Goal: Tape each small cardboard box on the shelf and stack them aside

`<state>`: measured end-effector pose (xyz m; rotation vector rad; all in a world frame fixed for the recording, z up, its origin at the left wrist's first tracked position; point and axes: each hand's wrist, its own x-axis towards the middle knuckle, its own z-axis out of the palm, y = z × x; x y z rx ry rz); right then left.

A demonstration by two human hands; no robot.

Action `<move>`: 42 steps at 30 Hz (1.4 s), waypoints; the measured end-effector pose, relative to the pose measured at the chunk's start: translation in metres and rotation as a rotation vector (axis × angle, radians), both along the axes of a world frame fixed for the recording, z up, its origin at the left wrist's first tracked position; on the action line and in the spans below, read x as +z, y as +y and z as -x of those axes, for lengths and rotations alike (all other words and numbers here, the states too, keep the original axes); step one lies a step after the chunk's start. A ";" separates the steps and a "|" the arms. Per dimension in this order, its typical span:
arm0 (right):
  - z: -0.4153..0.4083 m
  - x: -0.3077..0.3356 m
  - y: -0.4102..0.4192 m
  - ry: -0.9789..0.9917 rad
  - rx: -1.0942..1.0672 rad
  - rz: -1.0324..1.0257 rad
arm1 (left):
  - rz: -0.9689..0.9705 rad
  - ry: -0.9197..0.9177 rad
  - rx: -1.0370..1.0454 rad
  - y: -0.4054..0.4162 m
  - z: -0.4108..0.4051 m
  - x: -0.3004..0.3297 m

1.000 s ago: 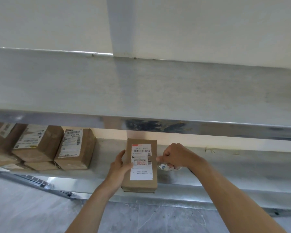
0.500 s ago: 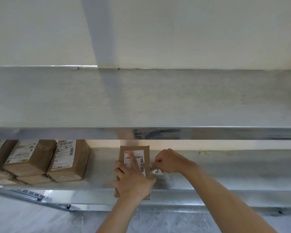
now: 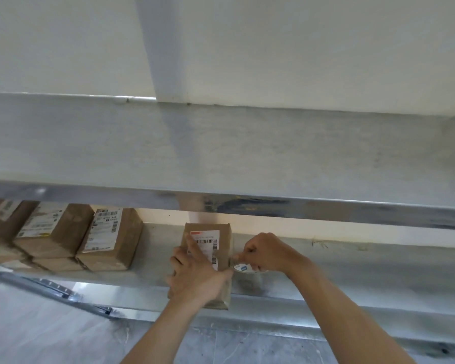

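Barcoded shipping labels [image 3: 205,241] on the cardboard boxes [image 3: 111,239], print too blurred to read

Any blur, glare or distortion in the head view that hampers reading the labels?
Head view: the stacked brown cardboard boxes at left are motion-smeared, labels unreadable; wide-angle bending curves the steel shelf edge, which carries streaky glare; the held brown box shows its barcode fairly sharply.

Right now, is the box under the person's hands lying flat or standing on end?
Lying flat. The cardboard box rests on the lower shelf, label face up, with the left hand pressing on top.
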<state>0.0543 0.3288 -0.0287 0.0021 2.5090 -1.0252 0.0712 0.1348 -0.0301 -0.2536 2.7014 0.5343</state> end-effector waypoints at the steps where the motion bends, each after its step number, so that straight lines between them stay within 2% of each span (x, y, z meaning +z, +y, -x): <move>1: -0.001 0.000 0.002 -0.004 -0.012 0.007 | -0.032 0.000 0.018 -0.004 0.001 0.001; 9: -0.005 0.013 0.014 0.030 -0.025 0.039 | -0.459 -0.072 0.092 -0.027 0.001 0.011; 14: -0.004 0.019 0.031 0.007 -0.033 -0.074 | -0.623 -0.079 0.104 -0.037 0.008 0.015; 17: -0.001 0.021 0.030 0.002 -0.030 -0.097 | -0.721 -0.155 0.111 -0.042 0.012 0.007; 22: 0.000 0.017 0.014 -0.032 -0.024 -0.054 | -1.037 -0.329 0.225 -0.047 0.014 -0.016; 26: 0.006 0.017 0.002 -0.031 -0.002 -0.047 | -1.136 -0.382 0.245 -0.058 0.018 -0.023; 28: 0.010 0.017 -0.005 -0.030 0.011 -0.048 | -1.114 -0.410 0.231 -0.068 0.024 -0.020; 31: 0.014 0.016 -0.017 -0.024 0.026 -0.054 | -0.957 -0.385 0.146 -0.086 0.032 -0.014; 34: 0.014 0.019 -0.023 -0.021 0.041 -0.069 | -0.732 -0.221 0.024 -0.086 0.035 -0.004; 37: 0.012 0.020 -0.021 -0.016 0.046 -0.081 | -0.409 0.004 -0.114 -0.048 0.021 0.013; 40: 0.010 0.016 -0.020 0.002 0.031 -0.095 | -0.173 -0.064 -0.025 -0.003 0.004 0.020; 42: 0.008 0.016 -0.019 -0.004 0.030 -0.093 | -0.074 -0.042 0.023 0.010 0.000 0.018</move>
